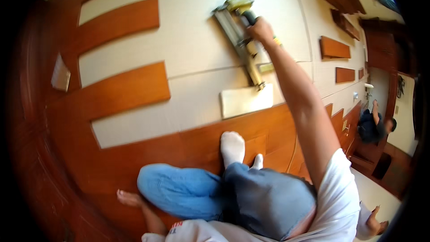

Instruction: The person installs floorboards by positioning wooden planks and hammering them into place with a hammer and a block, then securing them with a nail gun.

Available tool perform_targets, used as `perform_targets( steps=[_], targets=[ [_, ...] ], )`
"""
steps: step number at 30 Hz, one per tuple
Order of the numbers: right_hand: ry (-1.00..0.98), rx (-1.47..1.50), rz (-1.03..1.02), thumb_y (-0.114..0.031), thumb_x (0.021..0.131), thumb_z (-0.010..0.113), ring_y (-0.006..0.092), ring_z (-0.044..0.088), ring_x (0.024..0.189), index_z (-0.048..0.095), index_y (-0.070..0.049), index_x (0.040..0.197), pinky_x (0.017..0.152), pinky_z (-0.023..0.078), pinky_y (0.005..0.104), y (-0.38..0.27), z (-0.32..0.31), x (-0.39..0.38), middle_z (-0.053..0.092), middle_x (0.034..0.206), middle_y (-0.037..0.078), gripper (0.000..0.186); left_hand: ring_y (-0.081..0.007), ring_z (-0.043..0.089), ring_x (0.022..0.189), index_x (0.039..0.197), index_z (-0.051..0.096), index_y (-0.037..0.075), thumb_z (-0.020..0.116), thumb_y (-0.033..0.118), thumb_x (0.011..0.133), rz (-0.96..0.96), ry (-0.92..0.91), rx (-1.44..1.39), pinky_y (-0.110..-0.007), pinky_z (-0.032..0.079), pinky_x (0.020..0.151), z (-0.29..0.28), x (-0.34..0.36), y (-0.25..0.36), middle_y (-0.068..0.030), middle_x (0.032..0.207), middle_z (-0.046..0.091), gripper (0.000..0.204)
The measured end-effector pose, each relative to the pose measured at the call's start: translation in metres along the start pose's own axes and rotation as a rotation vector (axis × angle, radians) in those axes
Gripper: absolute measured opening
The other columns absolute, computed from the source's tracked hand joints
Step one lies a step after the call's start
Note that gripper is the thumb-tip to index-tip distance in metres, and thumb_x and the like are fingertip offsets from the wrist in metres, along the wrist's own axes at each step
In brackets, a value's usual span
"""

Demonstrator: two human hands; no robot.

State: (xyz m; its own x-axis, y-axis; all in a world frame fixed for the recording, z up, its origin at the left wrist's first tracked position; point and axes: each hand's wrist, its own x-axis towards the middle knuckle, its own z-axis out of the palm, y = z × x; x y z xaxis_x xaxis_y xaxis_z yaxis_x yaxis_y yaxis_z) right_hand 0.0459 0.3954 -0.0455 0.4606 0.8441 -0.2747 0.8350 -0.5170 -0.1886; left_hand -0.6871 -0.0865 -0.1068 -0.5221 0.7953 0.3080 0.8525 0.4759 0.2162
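We hold the nail-gun-like tool point(237, 36) by its dark handle point(249, 17) in our right hand point(260, 29). It is slightly blurred. Its rounded yellow-green head point(240, 2) sits just beyond our grip; its long grey body point(230, 28) slants along the left of the grip, narrowing to a yellowish tip point(260, 86) that points back toward us, nearer than the grip.

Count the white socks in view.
2: one sock on the wooden flooring, nearer than the pale block; the second sock to its right, partly hidden by the jeans. Others may be hidden.
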Motion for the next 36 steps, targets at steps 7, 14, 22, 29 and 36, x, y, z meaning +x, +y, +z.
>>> perform_targets(
  steps=[7,14,22,29,36],
  targets=[
    [-0.086,0.119,-0.031,-0.027,0.073,0.075,0.0373,0.074,0.083,0.072,0.005,0.091,0.074,0.059,0.0448,-0.040,-0.038,-0.022,0.074,0.089,0.025,0.036,-0.0415,0.061,0.098,0.116,0.063,-0.002,0.049,0.025,0.109,-0.039,0.060,-0.130,-0.050,0.049,0.088,0.050,-0.004,0.034,-0.0230,0.107,0.065,0.032],
    [-0.029,1.109,-0.044,-0.017,0.076,0.077,0.0203,0.065,0.072,0.062,0.004,0.099,0.065,0.051,0.0341,-0.015,-0.088,-0.192,0.063,0.078,0.009,0.034,-0.0419,0.060,0.097,0.110,0.063,0.001,0.048,0.029,0.107,-0.007,0.025,-0.067,-0.052,0.049,0.086,0.054,0.008,0.039,-0.0225,0.105,0.064,0.032],
    [-0.521,1.732,-0.197,-0.015,0.087,0.070,0.0196,0.065,0.066,0.059,-0.002,0.088,0.065,0.057,0.0345,-0.011,-0.123,-0.285,0.061,0.073,0.008,0.017,-0.0467,0.064,0.112,0.139,0.059,0.000,0.047,0.044,0.105,-0.399,-0.199,-0.040,-0.052,0.052,0.094,-0.018,0.002,0.052,-0.0278,0.132,0.065,0.057],
    [-0.515,1.847,-0.195,-0.019,0.089,0.065,0.0194,0.067,0.066,0.064,-0.004,0.083,0.067,0.055,0.0327,-0.009,-0.086,-0.317,0.065,0.071,0.010,0.017,-0.0132,0.058,0.087,0.124,0.069,-0.005,0.059,0.022,0.107,0.031,-0.277,-0.840,-0.028,0.050,0.080,-0.049,0.108,0.172,-0.0033,0.101,0.068,0.033],
    [-0.643,2.000,-0.140,-0.015,0.090,0.067,0.0167,0.060,0.071,0.055,-0.005,0.091,0.069,0.055,0.0329,-0.014,-0.074,-0.346,0.056,0.078,0.004,0.016,-0.0099,0.050,0.078,0.117,0.073,0.001,0.063,0.011,0.100,0.597,-0.776,-0.990,-0.024,0.042,0.070,-0.133,0.096,0.427,0.0007,0.092,0.058,0.022]
  ],
)
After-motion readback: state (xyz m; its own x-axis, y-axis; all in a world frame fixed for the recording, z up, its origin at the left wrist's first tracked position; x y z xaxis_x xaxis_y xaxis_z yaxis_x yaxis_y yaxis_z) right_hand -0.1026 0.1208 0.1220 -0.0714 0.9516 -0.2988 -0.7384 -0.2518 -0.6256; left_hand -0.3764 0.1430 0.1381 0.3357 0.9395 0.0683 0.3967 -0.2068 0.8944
